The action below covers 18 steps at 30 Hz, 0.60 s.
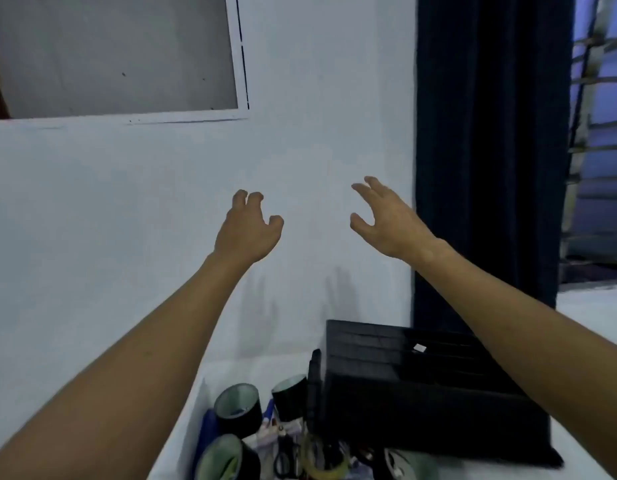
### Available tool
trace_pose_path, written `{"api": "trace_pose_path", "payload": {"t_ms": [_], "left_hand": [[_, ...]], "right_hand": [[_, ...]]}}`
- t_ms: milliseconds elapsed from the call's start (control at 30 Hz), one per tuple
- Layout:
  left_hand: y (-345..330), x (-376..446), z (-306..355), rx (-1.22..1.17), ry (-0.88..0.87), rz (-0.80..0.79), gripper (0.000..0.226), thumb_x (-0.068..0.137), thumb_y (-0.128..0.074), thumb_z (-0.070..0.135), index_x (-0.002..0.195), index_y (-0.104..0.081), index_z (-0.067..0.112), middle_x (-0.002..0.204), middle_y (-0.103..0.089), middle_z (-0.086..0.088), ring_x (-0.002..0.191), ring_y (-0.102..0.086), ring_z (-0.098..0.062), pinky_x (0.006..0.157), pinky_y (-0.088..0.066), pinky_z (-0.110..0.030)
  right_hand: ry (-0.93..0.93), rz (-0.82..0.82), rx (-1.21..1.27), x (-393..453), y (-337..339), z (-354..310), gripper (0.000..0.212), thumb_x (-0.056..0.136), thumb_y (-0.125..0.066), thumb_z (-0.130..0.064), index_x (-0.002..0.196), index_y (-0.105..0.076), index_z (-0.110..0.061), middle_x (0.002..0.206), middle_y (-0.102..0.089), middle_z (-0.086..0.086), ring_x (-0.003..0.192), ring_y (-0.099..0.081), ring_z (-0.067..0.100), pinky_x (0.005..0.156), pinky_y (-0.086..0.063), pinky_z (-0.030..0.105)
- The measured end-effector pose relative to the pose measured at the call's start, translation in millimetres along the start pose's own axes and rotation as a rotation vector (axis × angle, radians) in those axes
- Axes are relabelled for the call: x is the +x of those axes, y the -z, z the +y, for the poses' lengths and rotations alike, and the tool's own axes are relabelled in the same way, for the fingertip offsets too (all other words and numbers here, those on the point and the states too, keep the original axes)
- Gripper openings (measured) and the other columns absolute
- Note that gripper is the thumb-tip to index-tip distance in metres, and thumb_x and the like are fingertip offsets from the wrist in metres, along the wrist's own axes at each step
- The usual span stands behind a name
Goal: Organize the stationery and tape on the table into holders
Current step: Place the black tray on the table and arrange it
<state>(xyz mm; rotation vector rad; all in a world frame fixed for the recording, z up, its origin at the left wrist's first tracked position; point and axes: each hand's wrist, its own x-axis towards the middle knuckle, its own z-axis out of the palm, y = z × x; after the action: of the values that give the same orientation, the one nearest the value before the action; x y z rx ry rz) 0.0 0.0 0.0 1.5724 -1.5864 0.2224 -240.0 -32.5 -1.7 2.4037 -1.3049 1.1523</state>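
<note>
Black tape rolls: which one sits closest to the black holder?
The upper right roll, standing right beside the black holder and its left wall. The other two rolls lie farther left, the last at the bottom edge.

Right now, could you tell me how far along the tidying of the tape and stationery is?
Nothing looks sorted yet. Both hands are raised and hold nothing: the left hand and the right hand. Left to do: the black tape rolls and the jumble of pens and scissors lie beside the black holder, whose visible slots look nearly bare.
</note>
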Motion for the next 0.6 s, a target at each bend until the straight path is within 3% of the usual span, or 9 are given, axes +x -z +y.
{"api": "trace_pose_path", "payload": {"t_ms": [133, 233, 333, 433, 600], "left_hand": [[-45.8, -40.4, -15.9, -0.109, 0.264, -0.288, 0.047, 0.091, -0.051, 0.032, 0.133, -0.05, 0.011, 0.135, -0.05, -0.008, 0.118, -0.051, -0.024, 0.086, -0.037, -0.028], [-82.5, -77.4, -34.6, -0.15, 0.409, -0.537, 0.025, 0.088, -0.054, 0.03, 0.106, -0.057, 0.012, 0.108, -0.058, -0.009, 0.095, -0.057, -0.025, 0.081, -0.045, -0.034], [-111.7, -111.8, -49.8, -0.168, 0.578, -0.707, 0.028, 0.089, -0.054, 0.029, 0.108, -0.056, 0.009, 0.103, -0.06, -0.011, 0.081, -0.063, -0.028, 0.071, -0.049, -0.032], [-134.6, -141.0, -60.7, -0.161, 0.706, -0.781, 0.031, 0.09, -0.053, 0.027, 0.106, -0.054, 0.001, 0.101, -0.061, -0.018, 0.065, -0.062, -0.03, 0.063, -0.049, -0.031], [-157.6, -167.2, -54.5, -0.218, 0.879, -0.8, 0.025, 0.089, -0.052, 0.026, 0.078, -0.053, 0.003, 0.075, -0.058, -0.017, 0.057, -0.056, -0.03, 0.06, -0.054, -0.036]], "right_hand": [[-0.155, -0.281, 0.096, -55.7, -26.0, 35.9, 0.05, 0.095, -0.048, -0.036, 0.143, -0.041, -0.021, 0.146, -0.045, 0.001, 0.134, -0.042, 0.018, 0.108, -0.036, 0.03], [-0.281, -0.458, 0.119, -110.3, -49.9, 71.6, 0.047, 0.094, -0.052, -0.038, 0.138, -0.048, -0.022, 0.132, -0.056, 0.006, 0.121, -0.053, 0.021, 0.101, -0.041, 0.029], [-0.384, -0.552, 0.117, -159.9, -62.8, 103.5, 0.045, 0.093, -0.055, -0.038, 0.133, -0.054, -0.018, 0.128, -0.061, 0.006, 0.117, -0.057, 0.019, 0.098, -0.041, 0.023], [-0.452, -0.592, 0.113, -198.6, -68.2, 124.3, 0.046, 0.092, -0.055, -0.044, 0.132, -0.057, -0.02, 0.134, -0.058, 0.003, 0.125, -0.052, 0.017, 0.104, -0.034, 0.022], [-0.4, -0.559, 0.143, -221.3, -72.9, 131.0, 0.045, 0.097, -0.046, -0.043, 0.132, -0.056, -0.016, 0.135, -0.056, 0.0, 0.127, -0.047, 0.016, 0.109, -0.032, 0.027]]}}
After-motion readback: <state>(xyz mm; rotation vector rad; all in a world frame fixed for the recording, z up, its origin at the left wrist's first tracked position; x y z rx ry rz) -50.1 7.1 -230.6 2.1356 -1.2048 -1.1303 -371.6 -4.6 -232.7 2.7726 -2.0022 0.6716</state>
